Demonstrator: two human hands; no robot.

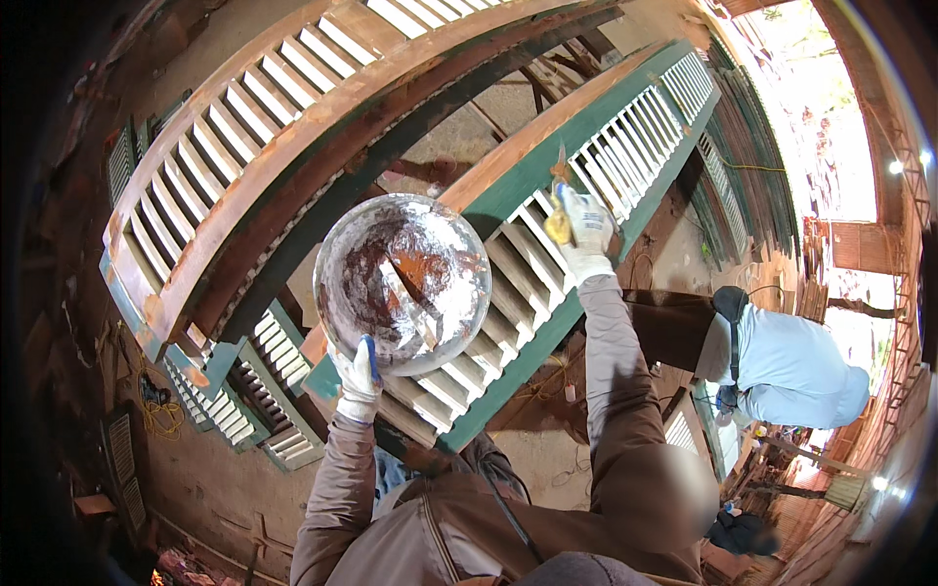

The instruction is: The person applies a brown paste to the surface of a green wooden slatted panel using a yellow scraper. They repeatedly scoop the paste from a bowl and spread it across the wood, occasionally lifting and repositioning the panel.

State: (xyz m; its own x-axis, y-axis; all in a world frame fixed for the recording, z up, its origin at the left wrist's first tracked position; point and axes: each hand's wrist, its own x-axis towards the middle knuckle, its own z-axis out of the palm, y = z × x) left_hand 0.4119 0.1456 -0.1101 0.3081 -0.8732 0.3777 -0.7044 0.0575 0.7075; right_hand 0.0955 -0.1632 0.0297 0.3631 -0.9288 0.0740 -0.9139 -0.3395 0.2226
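Touching up a green shutter (510, 188)

The left hand (358, 384) is gripping the bowl (337, 266) over the shutter's left edge. The right hand (588, 234) is pinching a small tool (561, 166) (maybe a scraper) between both long edges. It's probably patching; next calls for steady pressing.

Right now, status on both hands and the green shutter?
Left hand gripping metal bowl. Right hand holding small tool at green shutter. Bowl hides part of shutter.
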